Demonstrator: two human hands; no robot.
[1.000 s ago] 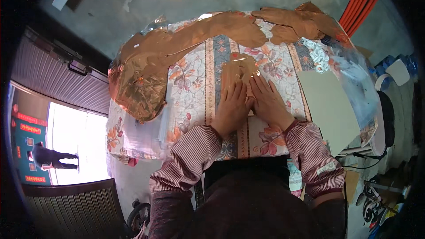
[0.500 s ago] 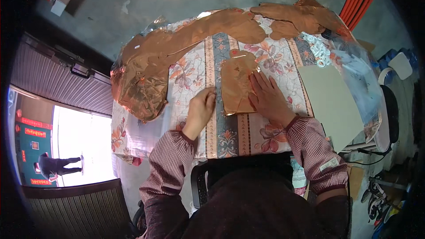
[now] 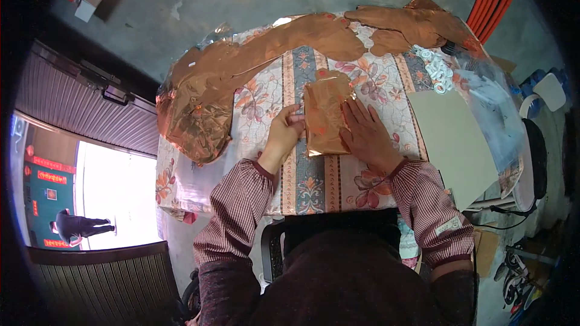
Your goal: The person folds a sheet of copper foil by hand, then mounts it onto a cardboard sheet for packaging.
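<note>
A flat copper-coloured foil piece (image 3: 325, 118), folded into a rough rectangle, lies on the flower-patterned tablecloth (image 3: 254, 139) in front of me. My right hand (image 3: 365, 133) rests flat on its right side with the fingers stretched out. At its left edge is my left hand (image 3: 286, 136), thumb and fingers apart, the fingertips close to the foil; whether they touch it I cannot make out. More unfolded copper foil (image 3: 272, 45), resembling uninflated foil balloons, spreads along the far edge, with a crumpled shiny part (image 3: 202, 127) at the left.
On the table's right lie a pale grey-green board (image 3: 453, 139), a heap of white rings (image 3: 436, 69) and clear plastic bags (image 3: 492, 102). A black chair (image 3: 531, 157) stands beyond them. Orange pipes (image 3: 494, 3) run at the upper right. A person (image 3: 81, 226) stands outside the doorway.
My left hand has shifted right toward the foil, and its closed fingers have come apart. The right hand stays on the foil. The whole view has shifted slightly.
</note>
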